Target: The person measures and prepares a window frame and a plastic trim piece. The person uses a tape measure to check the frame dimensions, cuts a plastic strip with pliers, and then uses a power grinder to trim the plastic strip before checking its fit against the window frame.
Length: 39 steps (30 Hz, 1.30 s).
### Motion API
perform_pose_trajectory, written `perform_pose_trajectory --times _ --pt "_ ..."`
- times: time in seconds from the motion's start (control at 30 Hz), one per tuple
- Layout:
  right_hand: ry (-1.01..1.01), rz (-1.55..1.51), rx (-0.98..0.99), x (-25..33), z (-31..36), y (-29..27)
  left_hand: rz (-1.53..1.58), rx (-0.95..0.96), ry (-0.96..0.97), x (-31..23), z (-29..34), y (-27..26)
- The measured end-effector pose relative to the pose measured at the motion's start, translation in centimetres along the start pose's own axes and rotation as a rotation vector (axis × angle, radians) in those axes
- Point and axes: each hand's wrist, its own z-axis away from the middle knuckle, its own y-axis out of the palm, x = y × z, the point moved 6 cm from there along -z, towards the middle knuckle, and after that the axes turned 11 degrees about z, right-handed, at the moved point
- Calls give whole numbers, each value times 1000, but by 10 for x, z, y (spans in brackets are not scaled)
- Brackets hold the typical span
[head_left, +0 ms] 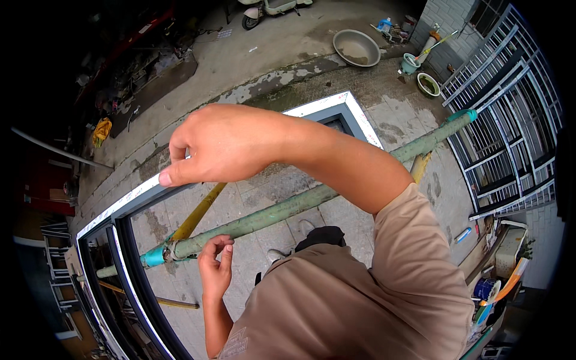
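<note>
My right arm reaches across to the left. My right hand (pixel 219 144) is over the white-edged grey window frame (pixel 139 195), its fingers bent and the thumb tip pressed in over the rail. What those fingers pinch is hidden. My left hand (pixel 216 267) is low by my body, just on the near side of a green pole (pixel 264 217). Its fingers are loosely bent, the thumb stands apart, and nothing shows in it. The frame lies across the pole, with narrow dark-and-white bars on its left side.
A yellow pole (pixel 201 210) meets the green one at a teal wrapping (pixel 153 257). Metal grilles (pixel 510 129) lean at the right. Farther off are a wide grey basin (pixel 357 48), a small planter (pixel 428 85) and a scooter (pixel 273 7). Clutter lies at the lower right.
</note>
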Motion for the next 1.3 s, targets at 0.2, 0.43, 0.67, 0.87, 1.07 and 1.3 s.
perform_pose_trajectory --times 0.2,0.43,0.67,0.87,1.07,1.3 --pt "828 599 -95 -131 179 -107 -256 38 317 -85 -85 12" --pt "955 298 108 -240 265 -47 -723 182 589 -127 -175 81" --pt "976 100 139 -279 276 -30 -838 348 500 -101 -219 119" --pt "908 -141 142 -284 270 -18 -904 321 611 -88 -224 128" --pt "951 -101 199 -280 261 -25 -919 309 593 -86 -224 130" --pt "941 5 231 -281 260 -24 -933 294 580 -84 -222 137"
